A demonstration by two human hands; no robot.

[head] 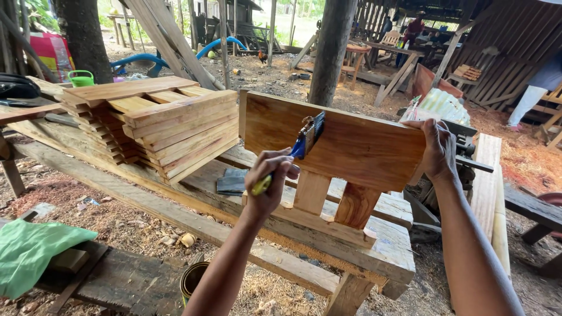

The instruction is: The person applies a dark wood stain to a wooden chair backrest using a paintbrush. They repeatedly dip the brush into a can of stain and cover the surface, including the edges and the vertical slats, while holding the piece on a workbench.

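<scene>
While the left hand (266, 184) grips one blue-and-yellow-handled paintbrush (298, 146) against one reddish glossy wooden panel (345, 143), the right hand (436, 149) clasps its edge; one stack of pale wooden slats (155, 120) sits on the rough plank table (386, 243).

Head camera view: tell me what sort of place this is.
Probably an open-air woodworking yard: stacked cut boards on a rough plank bench, sawdust-strewn ground, and the left hand brushing finish onto a wooden panel.
</scene>
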